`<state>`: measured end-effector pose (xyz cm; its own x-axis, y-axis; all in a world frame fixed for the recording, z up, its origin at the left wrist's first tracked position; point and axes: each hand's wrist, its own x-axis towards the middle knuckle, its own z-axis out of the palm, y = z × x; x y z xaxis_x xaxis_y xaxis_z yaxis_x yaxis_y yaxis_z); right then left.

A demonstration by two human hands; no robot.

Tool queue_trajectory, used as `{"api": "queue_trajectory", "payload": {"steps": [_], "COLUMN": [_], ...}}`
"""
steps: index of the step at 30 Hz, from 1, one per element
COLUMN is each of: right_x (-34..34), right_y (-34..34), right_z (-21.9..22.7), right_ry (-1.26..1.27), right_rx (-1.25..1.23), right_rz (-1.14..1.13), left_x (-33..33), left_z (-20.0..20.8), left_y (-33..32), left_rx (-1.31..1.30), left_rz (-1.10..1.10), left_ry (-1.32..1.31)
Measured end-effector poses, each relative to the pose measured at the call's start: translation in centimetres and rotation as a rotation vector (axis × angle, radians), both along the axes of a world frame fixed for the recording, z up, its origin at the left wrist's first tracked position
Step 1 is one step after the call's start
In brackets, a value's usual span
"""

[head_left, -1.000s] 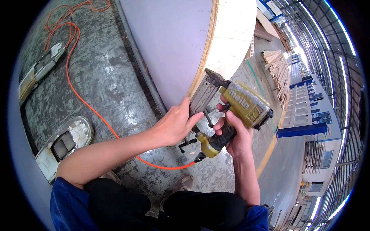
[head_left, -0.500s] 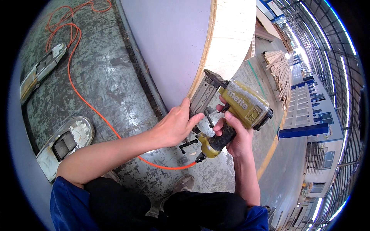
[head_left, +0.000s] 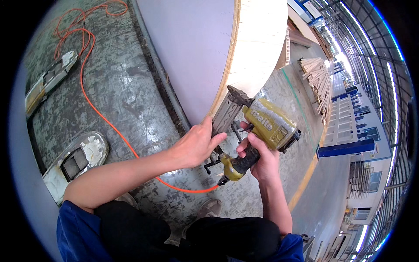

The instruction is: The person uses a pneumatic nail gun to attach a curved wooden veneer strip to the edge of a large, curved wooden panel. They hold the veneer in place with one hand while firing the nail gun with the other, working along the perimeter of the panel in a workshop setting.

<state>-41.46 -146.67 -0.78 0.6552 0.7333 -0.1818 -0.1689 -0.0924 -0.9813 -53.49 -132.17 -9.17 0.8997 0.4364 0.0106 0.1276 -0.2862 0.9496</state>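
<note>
Change: almost none seen across the last second | nail gun [head_left: 266, 126] kept clamped by right hand [head_left: 257, 159], nose held against plywood panel edge [head_left: 255, 48] | left hand [head_left: 198, 144] still pressed on magazine [head_left: 227, 114] | orange air hose [head_left: 104, 118] trailed over concrete floor [head_left: 118, 78] | work judged paused at one spot.

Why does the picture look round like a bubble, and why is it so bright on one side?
In the head view, the fisheye lens bends straight lines, so the tall pale wooden panel curves and the corners go black. Glare washes out the far stack of light wood strips at the upper right. The yellow-green nail gun in the right hand stays sharp; the left hand too.
</note>
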Motion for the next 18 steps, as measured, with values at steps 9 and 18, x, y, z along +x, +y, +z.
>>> {"api": "queue_trajectory", "payload": {"steps": [9, 18], "right_x": [0.06, 0.08], "right_y": [0.49, 0.59], "right_z": [0.55, 0.55], "right_ry": [-0.038, -0.072], "right_rx": [0.027, -0.003], "right_rz": [0.004, 0.018], "left_x": [0.47, 0.53], "left_z": [0.41, 0.56], "left_y": [0.46, 0.62], "left_rx": [0.010, 0.025], "left_rz": [0.010, -0.002], "left_ry": [-0.037, -0.032]}}
